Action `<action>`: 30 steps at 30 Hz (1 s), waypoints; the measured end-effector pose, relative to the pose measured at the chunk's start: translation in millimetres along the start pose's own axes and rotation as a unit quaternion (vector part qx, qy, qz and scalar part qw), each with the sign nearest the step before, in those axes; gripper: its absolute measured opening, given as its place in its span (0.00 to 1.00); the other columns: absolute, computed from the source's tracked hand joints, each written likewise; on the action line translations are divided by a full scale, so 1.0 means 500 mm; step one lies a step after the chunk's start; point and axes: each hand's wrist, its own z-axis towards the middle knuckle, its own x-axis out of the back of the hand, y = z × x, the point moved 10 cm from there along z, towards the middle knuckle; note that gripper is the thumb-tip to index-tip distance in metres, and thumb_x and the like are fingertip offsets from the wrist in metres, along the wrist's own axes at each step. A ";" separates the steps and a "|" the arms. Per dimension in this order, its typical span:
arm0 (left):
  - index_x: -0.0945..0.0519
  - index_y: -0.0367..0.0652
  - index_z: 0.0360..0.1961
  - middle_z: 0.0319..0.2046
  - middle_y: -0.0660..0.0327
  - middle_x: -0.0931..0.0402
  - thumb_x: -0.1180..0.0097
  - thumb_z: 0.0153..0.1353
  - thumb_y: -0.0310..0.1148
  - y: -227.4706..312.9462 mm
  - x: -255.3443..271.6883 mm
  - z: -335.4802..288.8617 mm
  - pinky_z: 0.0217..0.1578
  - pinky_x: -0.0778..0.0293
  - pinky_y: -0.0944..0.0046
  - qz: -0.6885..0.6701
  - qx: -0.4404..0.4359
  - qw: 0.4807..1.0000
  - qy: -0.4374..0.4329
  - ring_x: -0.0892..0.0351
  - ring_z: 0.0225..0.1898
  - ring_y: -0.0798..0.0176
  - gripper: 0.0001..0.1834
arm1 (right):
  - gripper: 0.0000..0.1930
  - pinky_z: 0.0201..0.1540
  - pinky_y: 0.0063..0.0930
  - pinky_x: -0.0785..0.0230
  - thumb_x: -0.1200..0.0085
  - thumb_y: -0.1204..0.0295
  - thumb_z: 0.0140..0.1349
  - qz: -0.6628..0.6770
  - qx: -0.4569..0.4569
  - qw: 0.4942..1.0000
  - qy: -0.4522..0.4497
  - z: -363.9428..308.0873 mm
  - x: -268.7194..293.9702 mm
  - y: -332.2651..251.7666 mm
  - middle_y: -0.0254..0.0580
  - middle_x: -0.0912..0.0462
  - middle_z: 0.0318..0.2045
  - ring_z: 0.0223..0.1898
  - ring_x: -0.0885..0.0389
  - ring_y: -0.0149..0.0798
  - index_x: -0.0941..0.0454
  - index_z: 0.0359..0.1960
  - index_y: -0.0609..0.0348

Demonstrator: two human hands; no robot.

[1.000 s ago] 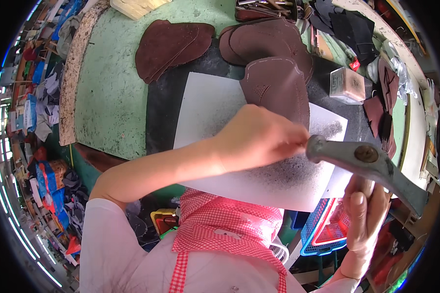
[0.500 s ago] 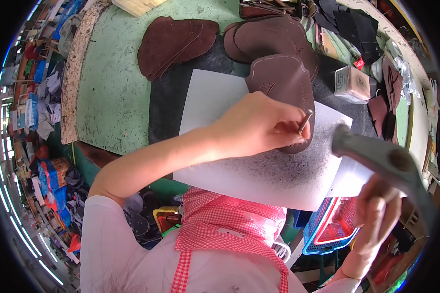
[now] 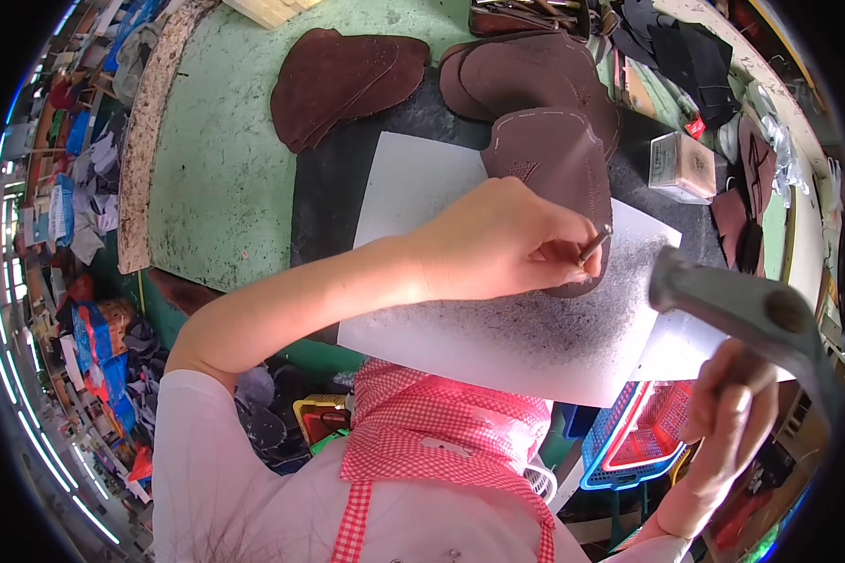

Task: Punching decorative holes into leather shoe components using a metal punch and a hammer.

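My left hand (image 3: 521, 239) pinches a thin metal punch (image 3: 595, 244), tilted over the lower right edge of a brown leather piece (image 3: 563, 155). Stitch-like marks run along that piece's top edge. Beneath it lies a white sheet (image 3: 413, 333), speckled dark around the hand. At the right my right hand (image 3: 734, 399) grips a hammer (image 3: 723, 300), raised above the sheet with its grey metal head toward the punch, apart from it. The hammer's handle is mostly hidden by the fingers.
Dark brown leather pieces (image 3: 343, 84) and a stack of brown pieces (image 3: 526, 75) lie behind on a black mat (image 3: 324, 216). A clear square box (image 3: 683, 167) stands at the right. A tool tray (image 3: 526, 17) sits at the back. Plastic baskets (image 3: 634, 436) are below the table edge.
The punch now leans lower toward the right, with my left hand still closed on it. My right hand keeps the hammer raised. The whole view has shifted slightly.
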 end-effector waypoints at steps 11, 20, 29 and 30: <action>0.21 0.36 0.38 0.33 0.62 0.18 0.43 0.62 0.25 -0.048 0.003 -0.007 0.41 0.24 0.72 -0.146 0.128 0.981 0.009 0.19 0.38 0.72 0.05 | 0.15 0.23 0.22 0.42 0.51 0.65 0.69 -0.120 0.079 0.989 -0.037 0.014 -0.009 -0.006 0.33 0.30 0.21 0.19 0.37 0.25 0.28 0.44 0.67; 0.21 0.34 0.39 0.36 0.61 0.19 0.43 0.61 0.19 -0.003 -0.031 0.045 0.44 0.21 0.70 -0.144 0.066 0.985 0.070 0.19 0.41 0.72 0.05 | 0.23 0.21 0.09 0.56 0.53 0.62 0.70 -0.038 0.046 0.998 0.002 -0.011 0.047 0.065 0.32 0.25 0.28 0.19 0.44 0.15 0.36 0.60 0.65; 0.20 0.37 0.38 0.35 0.63 0.18 0.38 0.58 0.24 -0.036 -0.025 0.029 0.40 0.21 0.71 -0.130 0.069 0.984 0.102 0.18 0.38 0.72 0.07 | 0.25 0.28 0.18 0.40 0.42 0.58 0.62 0.042 -0.018 0.998 0.031 0.006 0.052 0.041 0.39 0.26 0.27 0.25 0.31 0.28 0.29 0.50 0.68; 0.20 0.37 0.38 0.35 0.63 0.18 0.38 0.58 0.24 -0.017 -0.030 0.041 0.40 0.21 0.71 -0.140 0.060 0.984 0.091 0.18 0.38 0.72 0.07 | 0.25 0.28 0.18 0.40 0.42 0.58 0.62 0.032 -0.022 0.998 0.044 0.027 0.129 0.055 0.39 0.26 0.27 0.25 0.31 0.28 0.29 0.50 0.68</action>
